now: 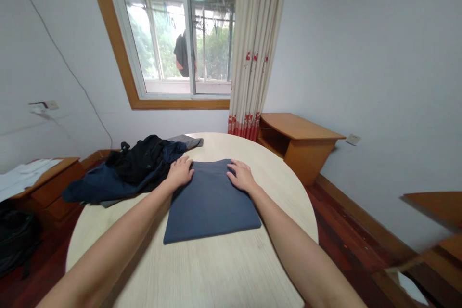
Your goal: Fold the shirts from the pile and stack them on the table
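my left hand [180, 172] and right hand [241, 175] lie flat, fingers slightly spread, gripping nothing, on the far corners of the folded grey-blue cloth [213, 202], mid-table; heaped clothes [140, 168] sit left, an open-fronted cabinet [306, 147] far right.

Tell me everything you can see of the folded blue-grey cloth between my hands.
The folded cloth is plain slate blue and looks smooth and woven. It lies flat on the pale round table, as a neat panel with a wider near edge, slightly slanted, and a gently wavy far edge. The left hand rests at its far left corner, the right hand at its far right corner. What garment it is, I cannot tell.
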Motion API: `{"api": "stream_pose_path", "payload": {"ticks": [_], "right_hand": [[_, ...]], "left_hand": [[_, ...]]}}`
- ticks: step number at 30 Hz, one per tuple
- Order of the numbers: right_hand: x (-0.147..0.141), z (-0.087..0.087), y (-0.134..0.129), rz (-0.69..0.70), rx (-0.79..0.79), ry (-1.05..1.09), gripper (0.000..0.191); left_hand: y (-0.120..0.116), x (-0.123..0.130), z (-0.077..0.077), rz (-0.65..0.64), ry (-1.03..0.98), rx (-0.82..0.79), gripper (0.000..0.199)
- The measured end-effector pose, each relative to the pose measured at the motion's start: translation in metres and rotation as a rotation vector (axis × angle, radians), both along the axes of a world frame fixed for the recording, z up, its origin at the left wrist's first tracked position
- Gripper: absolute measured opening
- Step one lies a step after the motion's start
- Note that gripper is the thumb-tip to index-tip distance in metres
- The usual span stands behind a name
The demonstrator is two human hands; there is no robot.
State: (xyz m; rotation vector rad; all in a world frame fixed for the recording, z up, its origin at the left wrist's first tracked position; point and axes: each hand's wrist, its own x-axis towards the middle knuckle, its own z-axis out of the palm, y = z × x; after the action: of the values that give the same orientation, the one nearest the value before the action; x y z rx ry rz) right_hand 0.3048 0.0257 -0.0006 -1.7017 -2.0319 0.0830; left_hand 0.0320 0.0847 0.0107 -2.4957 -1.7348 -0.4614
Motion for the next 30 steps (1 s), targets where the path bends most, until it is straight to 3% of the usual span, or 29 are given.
{"api": "stream_pose_path", "payload": {"ticks": [4,7,11,17,24,30], "right_hand": [[-0.025,0.008,-0.016,0.278,0.027,-0.007,0.048],[-0.045,0.002,-0.023,0.381,-0.118,-0.046,0.055],[-0.047,-0.008,-0.016,0.301,-0.211,-0.075,0.059],[-0.007,-0.016,0.005,0.027,-0.266,-0.029,0.066],[0.024,-0.029,0.009,-0.039,-0.255,0.074,0.058],[0.027,-0.031,0.007,-0.032,-0.184,0.128,0.056]], "left_hand": [[-0.039,0.021,-0.014,-0.272,0.016,-0.073,0.057],[-0.048,0.021,-0.025,-0.263,0.008,-0.174,0.065],[-0.029,0.005,-0.032,-0.127,-0.026,-0.233,0.071],[-0.006,-0.019,-0.032,0.002,-0.060,-0.257,0.073],[-0.034,-0.056,-0.039,-0.027,-0.093,-0.268,0.070],[-0.063,-0.070,-0.029,-0.056,-0.182,-0.413,0.074]]}}
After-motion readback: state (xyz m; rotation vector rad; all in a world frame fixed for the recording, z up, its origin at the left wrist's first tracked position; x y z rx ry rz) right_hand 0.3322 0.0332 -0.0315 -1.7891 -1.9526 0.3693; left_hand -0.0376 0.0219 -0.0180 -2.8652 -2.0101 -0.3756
